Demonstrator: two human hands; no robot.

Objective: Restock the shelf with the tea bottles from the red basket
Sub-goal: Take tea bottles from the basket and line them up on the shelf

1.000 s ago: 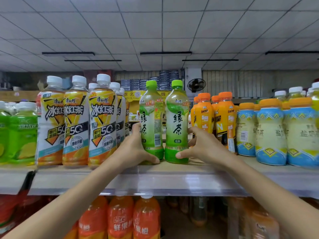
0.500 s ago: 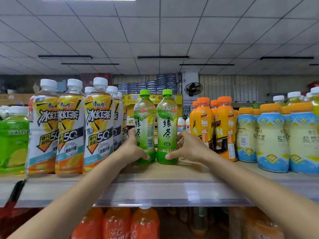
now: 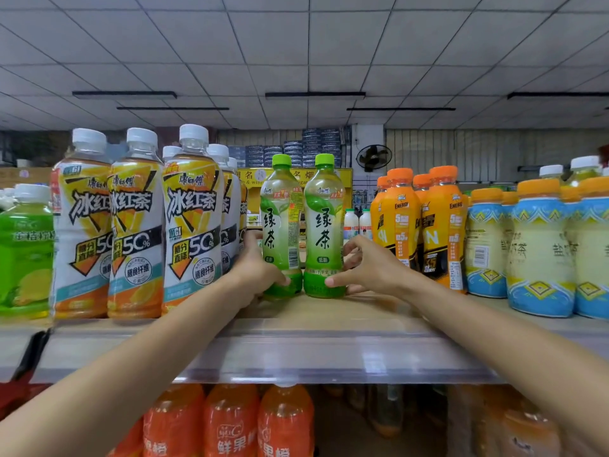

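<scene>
Two green tea bottles with green caps stand upright side by side on the top shelf (image 3: 296, 328), set back from its front edge. My left hand (image 3: 255, 272) wraps the lower part of the left green tea bottle (image 3: 280, 225). My right hand (image 3: 365, 268) grips the base of the right green tea bottle (image 3: 324, 225), thumb in front. The red basket is not in view.
Iced black tea bottles (image 3: 192, 225) crowd the shelf just left of my left hand, with green lemon drinks (image 3: 24, 252) beyond. Orange energy bottles (image 3: 441, 225) and blue-yellow bottles (image 3: 540, 252) stand on the right. Orange juice bottles (image 3: 230, 427) fill the shelf below.
Both hands have pushed the two green tea bottles farther back on the shelf, away from its front edge. The view has tilted slightly downward.
</scene>
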